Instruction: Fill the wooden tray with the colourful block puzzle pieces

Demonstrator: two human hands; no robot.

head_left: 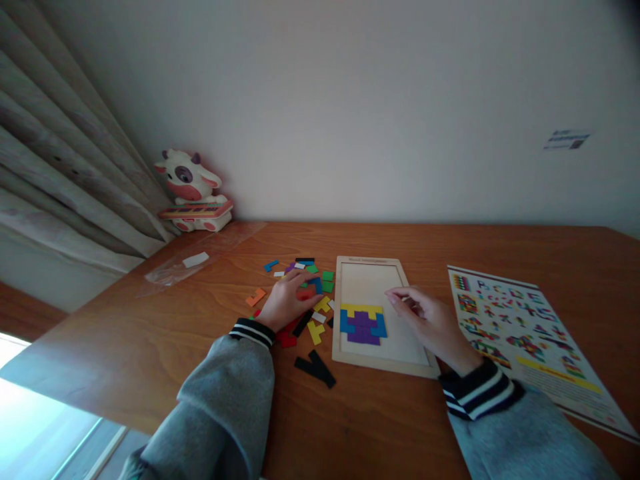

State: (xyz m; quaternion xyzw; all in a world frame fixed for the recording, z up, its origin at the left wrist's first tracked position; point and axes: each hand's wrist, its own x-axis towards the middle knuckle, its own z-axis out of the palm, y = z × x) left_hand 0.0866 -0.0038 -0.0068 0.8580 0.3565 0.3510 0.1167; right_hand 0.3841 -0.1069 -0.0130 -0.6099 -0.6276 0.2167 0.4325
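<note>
My left hand (287, 300) reaches over a loose pile of coloured puzzle pieces, its thumb apart from the stretched fingers. A blue piece (315, 285) lies by its fingertips, and I see nothing held. Yellow pieces (316, 332), red pieces (287, 340) and green pieces (327, 276) lie around this hand. My right hand (425, 317) hovers over the right side of a wooden puzzle tray (336, 320), fingers curled and thumb close to the index finger, with nothing visible between them. Inside the tray, purple pieces (364, 328), blue pieces and a yellow piece (361, 309) sit fitted together.
A printed pattern sheet (525, 333) lies right of the tray. Two black strips (315, 368) lie nearer me. A clear plastic bag (173, 272) rests on the left of the table, with a toy cow keyboard (195, 193) behind it by the curtain (65, 147).
</note>
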